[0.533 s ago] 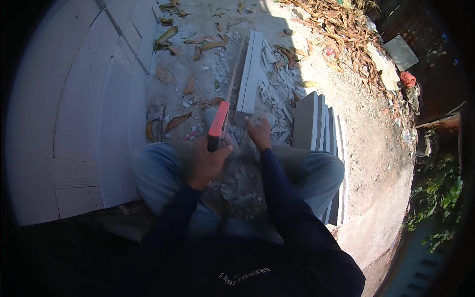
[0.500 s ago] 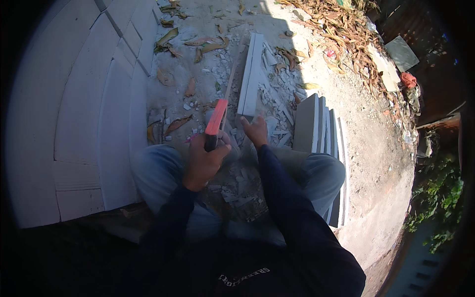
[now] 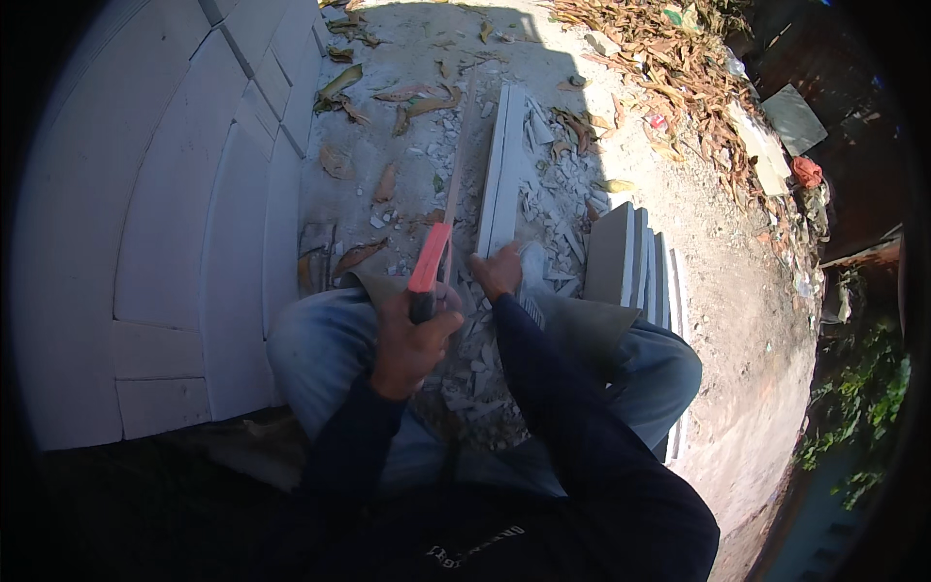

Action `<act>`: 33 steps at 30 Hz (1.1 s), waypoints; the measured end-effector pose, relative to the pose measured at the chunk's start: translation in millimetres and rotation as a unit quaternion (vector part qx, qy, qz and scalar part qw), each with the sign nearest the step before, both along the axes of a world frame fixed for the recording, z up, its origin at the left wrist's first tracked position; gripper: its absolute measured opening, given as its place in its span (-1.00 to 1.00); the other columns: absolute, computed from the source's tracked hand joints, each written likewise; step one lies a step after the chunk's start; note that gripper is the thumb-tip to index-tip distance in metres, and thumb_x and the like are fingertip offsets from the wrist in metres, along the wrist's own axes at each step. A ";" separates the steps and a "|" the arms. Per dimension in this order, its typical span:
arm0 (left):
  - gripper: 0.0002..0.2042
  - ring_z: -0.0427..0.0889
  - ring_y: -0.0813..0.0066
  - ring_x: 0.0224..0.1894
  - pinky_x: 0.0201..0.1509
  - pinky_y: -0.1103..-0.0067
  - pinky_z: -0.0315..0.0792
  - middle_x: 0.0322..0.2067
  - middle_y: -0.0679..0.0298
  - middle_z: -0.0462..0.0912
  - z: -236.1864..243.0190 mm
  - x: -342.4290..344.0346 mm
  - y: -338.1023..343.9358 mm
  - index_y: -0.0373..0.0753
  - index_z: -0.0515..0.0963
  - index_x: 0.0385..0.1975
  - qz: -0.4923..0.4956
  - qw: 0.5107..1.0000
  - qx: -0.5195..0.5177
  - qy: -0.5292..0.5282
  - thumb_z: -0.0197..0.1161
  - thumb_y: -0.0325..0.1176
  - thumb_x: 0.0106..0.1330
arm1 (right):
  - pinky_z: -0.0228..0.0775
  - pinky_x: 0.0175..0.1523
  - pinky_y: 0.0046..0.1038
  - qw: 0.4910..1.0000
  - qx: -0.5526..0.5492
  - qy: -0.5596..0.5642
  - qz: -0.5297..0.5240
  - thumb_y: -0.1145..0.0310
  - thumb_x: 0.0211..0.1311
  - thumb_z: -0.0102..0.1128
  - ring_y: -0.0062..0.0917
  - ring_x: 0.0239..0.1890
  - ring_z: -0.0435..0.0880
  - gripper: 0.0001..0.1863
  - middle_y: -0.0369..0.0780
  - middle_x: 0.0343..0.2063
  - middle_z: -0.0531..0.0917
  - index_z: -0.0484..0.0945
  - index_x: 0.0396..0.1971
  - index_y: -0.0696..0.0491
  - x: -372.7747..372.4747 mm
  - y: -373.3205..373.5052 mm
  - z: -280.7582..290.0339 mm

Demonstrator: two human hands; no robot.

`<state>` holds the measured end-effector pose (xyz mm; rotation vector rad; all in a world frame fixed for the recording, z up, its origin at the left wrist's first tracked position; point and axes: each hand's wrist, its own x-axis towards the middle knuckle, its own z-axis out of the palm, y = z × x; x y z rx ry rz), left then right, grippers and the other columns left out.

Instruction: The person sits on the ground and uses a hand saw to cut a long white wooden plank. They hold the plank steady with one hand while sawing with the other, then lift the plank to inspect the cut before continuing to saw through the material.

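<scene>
My left hand (image 3: 412, 346) is closed around the handle of a saw (image 3: 430, 258), red on top and black below. Its long, thin blade (image 3: 456, 160) points away from me, just left of a pair of long white strips (image 3: 501, 175) lying side by side on the ground. At the strips' near end is my right hand (image 3: 497, 271), thumb on the left and fingers curled at the end face. Part of that grip is hidden. Pale broken chips (image 3: 553, 218) lie along the strips' right side.
On the left rises a wall of large whitish panels (image 3: 165, 213). Several grey slabs (image 3: 611, 250) stand on edge beyond my right knee (image 3: 669, 359). Dry leaves (image 3: 640, 48) are heaped at the back right, with a red crumpled thing (image 3: 806, 173) near them. Green foliage (image 3: 863, 388) hangs at the far right.
The whole view has shifted, so the strips, saw and slabs sit lower and slightly further right. My knees are a little wider apart. Both hands keep their holds.
</scene>
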<state>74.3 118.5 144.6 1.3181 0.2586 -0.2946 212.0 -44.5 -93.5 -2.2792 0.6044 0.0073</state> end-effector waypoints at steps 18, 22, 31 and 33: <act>-0.90 0.41 0.66 -0.72 -0.64 0.59 0.27 -0.61 0.41 0.46 -73.7 -26.5 -53.6 -0.27 0.57 -0.34 -0.054 0.993 0.106 -0.024 0.28 -0.58 0.18 | 0.52 0.11 -0.06 0.996 0.045 0.055 0.051 -0.02 0.03 0.51 0.08 0.01 0.68 0.02 0.19 -0.14 0.67 0.21 0.26 0.40 -221.4 -7.7 -0.6; -0.89 0.65 0.53 -0.43 -0.32 0.52 0.50 -0.48 0.33 0.60 -112.8 -25.5 -73.3 -0.32 0.60 -0.30 -0.030 0.980 0.162 -0.113 0.34 -0.51 0.20 | 0.53 0.14 -0.14 0.974 0.103 -0.197 -0.045 0.01 0.19 0.45 0.01 0.07 0.68 -0.18 0.20 -0.03 0.64 0.42 0.19 0.40 -173.1 -26.5 74.9; -0.69 0.75 0.07 -0.10 -0.03 0.29 0.55 -0.18 0.00 0.75 -153.3 24.7 -132.6 -0.32 0.62 -0.06 -0.008 0.971 0.159 -0.176 0.37 -0.30 0.28 | 0.32 0.38 -0.17 0.953 0.088 -0.212 0.199 -0.02 0.19 0.46 0.00 0.31 0.52 -0.15 0.18 0.23 0.53 0.42 0.29 0.29 -96.1 -60.5 143.4; -0.68 0.74 0.00 -0.06 0.00 0.26 0.55 -0.15 -0.05 0.74 -176.2 36.0 -137.6 -0.30 0.62 -0.03 -0.016 0.955 0.223 -0.194 0.36 -0.27 0.30 | 0.30 0.40 -0.16 0.952 0.050 -0.206 0.220 -0.01 0.17 0.48 0.02 0.32 0.50 -0.16 0.17 0.24 0.52 0.44 0.27 0.30 -83.9 -62.2 130.1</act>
